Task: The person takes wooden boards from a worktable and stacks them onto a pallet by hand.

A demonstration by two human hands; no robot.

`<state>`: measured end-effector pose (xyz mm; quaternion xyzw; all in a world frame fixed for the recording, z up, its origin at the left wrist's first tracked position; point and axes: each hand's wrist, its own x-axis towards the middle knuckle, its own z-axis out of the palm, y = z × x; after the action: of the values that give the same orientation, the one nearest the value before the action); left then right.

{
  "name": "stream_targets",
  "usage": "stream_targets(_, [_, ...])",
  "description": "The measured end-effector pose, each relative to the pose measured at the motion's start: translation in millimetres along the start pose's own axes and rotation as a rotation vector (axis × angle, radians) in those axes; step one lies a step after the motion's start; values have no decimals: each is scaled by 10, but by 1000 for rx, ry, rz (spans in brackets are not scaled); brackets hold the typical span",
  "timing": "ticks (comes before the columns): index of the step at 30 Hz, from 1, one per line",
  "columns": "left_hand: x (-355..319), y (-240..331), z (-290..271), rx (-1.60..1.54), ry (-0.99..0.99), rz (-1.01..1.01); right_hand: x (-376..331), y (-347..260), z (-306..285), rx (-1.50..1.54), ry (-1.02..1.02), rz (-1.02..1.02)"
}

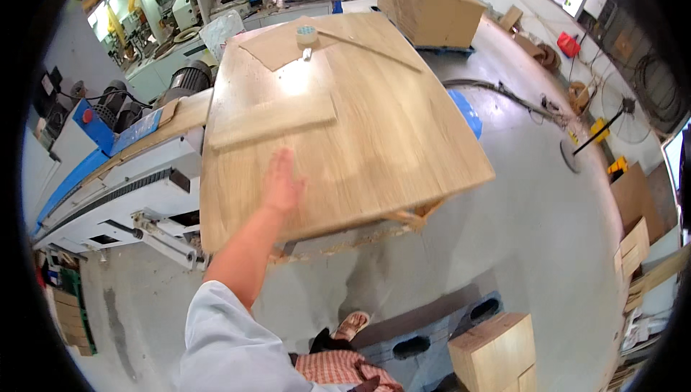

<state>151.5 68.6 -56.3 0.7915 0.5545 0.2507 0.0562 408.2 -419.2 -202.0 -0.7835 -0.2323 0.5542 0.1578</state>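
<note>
My left hand point(281, 185) reaches forward with flat, spread fingers over the near part of a large light wooden panel point(389, 140); I cannot tell if it touches the surface, and it holds nothing. Just beyond the fingers a smaller wooden board point(270, 122) lies flat on the panel. Farther back on the panel are a brown cardboard sheet point(273, 46), a roll of tape point(306, 33) and a thin wooden strip point(371, 51). My right hand is out of view.
A long white and blue machine point(122, 183) runs along the panel's left side. A tall stack of boards point(432, 10) stands at the back. A blue pallet point(432, 338) with wooden blocks point(497, 352) is near my feet. A floor fan point(619, 115) stands on the grey concrete floor point(533, 233) at right.
</note>
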Motion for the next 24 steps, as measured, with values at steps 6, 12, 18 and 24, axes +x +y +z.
stream_targets(6, [1164,-485,85,156,-233,-422,284,-787,-435,-164,73,36])
stream_targets(12, [1237,68,182,309,-457,-232,328,-1082,-625,-301,77,70])
stream_targets(18, [449,1028,330,186,-534,134,263,-1230,-773,-388,46,0])
stream_targets(24, [-114,1325,248,344,-550,499,174,-2453,-590,-41,-58,-137])
